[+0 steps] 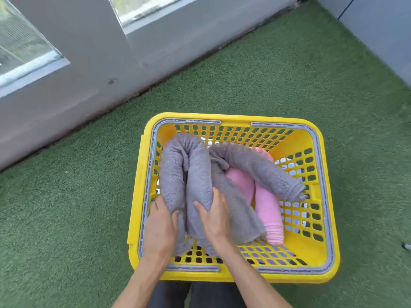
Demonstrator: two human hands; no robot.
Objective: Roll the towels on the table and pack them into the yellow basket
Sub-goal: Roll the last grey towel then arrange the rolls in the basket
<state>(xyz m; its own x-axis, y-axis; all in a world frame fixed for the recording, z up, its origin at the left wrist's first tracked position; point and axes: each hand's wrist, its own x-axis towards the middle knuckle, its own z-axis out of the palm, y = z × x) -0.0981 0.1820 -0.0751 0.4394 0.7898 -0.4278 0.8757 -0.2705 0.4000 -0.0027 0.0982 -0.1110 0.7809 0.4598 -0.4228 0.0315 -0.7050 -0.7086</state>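
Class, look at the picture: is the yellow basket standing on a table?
No, the yellow basket stands on green artificial grass, with no table anywhere in view.

This looks like a balcony or terrace of a home, used for laundry. The floor is covered wall to wall with green artificial turf [289, 70]. At the far left runs a low grey wall [89, 63] with glass panes [20, 43] set in pale frames; beyond the glass it is too blurred to tell. A grey panel [382, 27] closes the far right corner. A yellow perforated laundry basket [311, 272] stands on the turf, holding rolled grey and pink towels [262, 165].
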